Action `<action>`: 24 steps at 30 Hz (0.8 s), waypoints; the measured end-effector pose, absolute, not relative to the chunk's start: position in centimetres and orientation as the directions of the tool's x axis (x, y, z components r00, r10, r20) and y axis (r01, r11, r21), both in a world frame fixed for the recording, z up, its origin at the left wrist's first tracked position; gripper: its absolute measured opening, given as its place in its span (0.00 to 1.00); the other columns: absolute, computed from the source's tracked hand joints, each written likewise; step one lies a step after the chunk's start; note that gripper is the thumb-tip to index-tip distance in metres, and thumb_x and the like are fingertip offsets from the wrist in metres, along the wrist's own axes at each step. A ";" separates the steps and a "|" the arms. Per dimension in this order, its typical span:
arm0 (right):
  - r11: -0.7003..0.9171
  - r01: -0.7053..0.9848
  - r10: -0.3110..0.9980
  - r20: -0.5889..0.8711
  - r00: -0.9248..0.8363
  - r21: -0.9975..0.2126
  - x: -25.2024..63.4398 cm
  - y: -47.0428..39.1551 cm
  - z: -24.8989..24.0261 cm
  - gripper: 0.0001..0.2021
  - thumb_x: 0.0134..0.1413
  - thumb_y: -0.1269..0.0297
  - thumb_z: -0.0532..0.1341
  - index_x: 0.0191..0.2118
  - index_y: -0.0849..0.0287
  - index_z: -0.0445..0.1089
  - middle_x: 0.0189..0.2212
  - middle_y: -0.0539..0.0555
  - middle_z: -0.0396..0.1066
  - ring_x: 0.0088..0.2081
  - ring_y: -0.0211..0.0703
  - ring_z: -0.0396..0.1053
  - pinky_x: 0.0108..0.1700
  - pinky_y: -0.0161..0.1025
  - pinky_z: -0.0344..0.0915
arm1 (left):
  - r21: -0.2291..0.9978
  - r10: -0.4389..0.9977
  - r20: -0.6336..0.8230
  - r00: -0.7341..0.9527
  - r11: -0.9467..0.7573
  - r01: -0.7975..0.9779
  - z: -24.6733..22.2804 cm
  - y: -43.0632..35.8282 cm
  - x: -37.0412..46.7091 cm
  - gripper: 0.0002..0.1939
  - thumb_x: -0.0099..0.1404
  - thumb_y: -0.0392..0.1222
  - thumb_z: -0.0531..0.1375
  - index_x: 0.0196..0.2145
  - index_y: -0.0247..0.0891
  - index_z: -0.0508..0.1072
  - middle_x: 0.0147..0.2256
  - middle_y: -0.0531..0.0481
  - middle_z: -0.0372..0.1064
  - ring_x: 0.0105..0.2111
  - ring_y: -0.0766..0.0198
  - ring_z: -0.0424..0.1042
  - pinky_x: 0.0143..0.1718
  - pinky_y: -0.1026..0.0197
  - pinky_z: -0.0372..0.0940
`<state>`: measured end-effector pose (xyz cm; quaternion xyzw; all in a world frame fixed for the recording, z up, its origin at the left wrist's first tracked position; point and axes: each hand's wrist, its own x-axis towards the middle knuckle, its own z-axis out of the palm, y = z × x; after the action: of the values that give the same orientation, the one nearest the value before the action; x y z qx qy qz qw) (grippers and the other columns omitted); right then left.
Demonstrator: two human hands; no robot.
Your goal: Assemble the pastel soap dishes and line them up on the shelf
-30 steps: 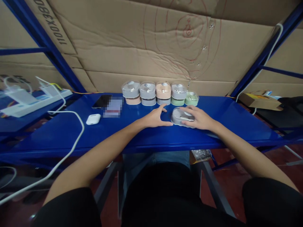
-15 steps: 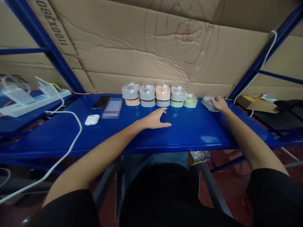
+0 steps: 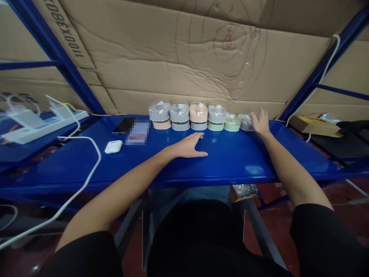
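Note:
A row of small rounded plastic boxes with clear lids stands along the back of the blue shelf [image 3: 230,161]. At its right end, a grey box [image 3: 245,122] sits beside a single green box [image 3: 232,123]. My right hand [image 3: 261,122] is at the grey box's right side, fingers apart and not wrapped round it; whether they touch it I cannot tell. Further left, two-high stacks include a peach box [image 3: 198,110] on a grey one. In front of these stacks, my left hand [image 3: 190,146] hovers or rests with thumb and fingers spread, holding nothing.
On the left lie a white earbud case [image 3: 113,146], a dark phone [image 3: 124,125] and a pixelated item [image 3: 137,132]. A white cable [image 3: 93,154] runs from a power strip [image 3: 43,129]. Cardboard [image 3: 158,50] backs the shelf; an open carton [image 3: 314,126] is at right.
The grey box has moved left, up against the green box. My right hand has shifted left with it, and its fingers have loosened. My left hand stays in place.

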<state>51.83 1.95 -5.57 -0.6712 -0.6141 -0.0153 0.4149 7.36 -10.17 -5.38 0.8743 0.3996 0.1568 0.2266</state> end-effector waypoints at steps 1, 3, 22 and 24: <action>0.185 0.875 0.794 0.593 0.135 -0.448 51.2 1.4 -5.1 0.52 0.70 0.28 0.55 0.80 0.68 0.61 0.81 0.78 0.58 0.83 0.75 0.55 0.84 0.69 0.51 | 0.521 0.771 0.099 0.629 -0.579 0.627 -5.4 -10.1 7.3 0.59 0.64 0.71 0.69 0.80 0.33 0.58 0.78 0.25 0.62 0.78 0.31 0.65 0.77 0.38 0.61; 0.357 0.899 0.779 0.612 -0.137 -0.254 49.2 0.4 -4.5 0.54 0.67 0.23 0.56 0.79 0.67 0.63 0.82 0.77 0.58 0.83 0.75 0.55 0.84 0.68 0.51 | 0.518 0.771 0.104 0.628 -0.581 0.628 -5.6 -10.0 7.3 0.59 0.64 0.70 0.69 0.80 0.33 0.59 0.78 0.25 0.62 0.77 0.31 0.65 0.77 0.38 0.61; 0.053 0.998 0.996 0.070 -0.051 -0.022 39.8 -8.4 -0.8 0.55 0.58 0.20 0.65 0.74 0.65 0.71 0.64 0.81 0.77 0.61 0.86 0.79 0.57 0.71 0.78 | 0.513 0.769 0.161 0.619 -0.601 0.613 -5.8 -9.7 7.1 0.61 0.63 0.71 0.71 0.80 0.31 0.60 0.76 0.23 0.66 0.75 0.30 0.69 0.77 0.34 0.64; 0.210 0.976 0.977 0.058 -0.207 -0.057 39.4 -8.6 -1.2 0.54 0.57 0.22 0.69 0.75 0.60 0.71 0.65 0.76 0.78 0.60 0.83 0.80 0.59 0.70 0.78 | 0.536 0.773 0.184 0.607 -0.596 0.598 -5.8 -9.7 7.1 0.64 0.60 0.72 0.74 0.80 0.31 0.59 0.76 0.23 0.66 0.75 0.29 0.70 0.76 0.34 0.66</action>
<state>39.39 -8.63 -1.16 -0.6285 -0.7767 0.0040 0.0408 7.13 -9.75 -5.80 0.8699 0.3940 0.2035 0.2158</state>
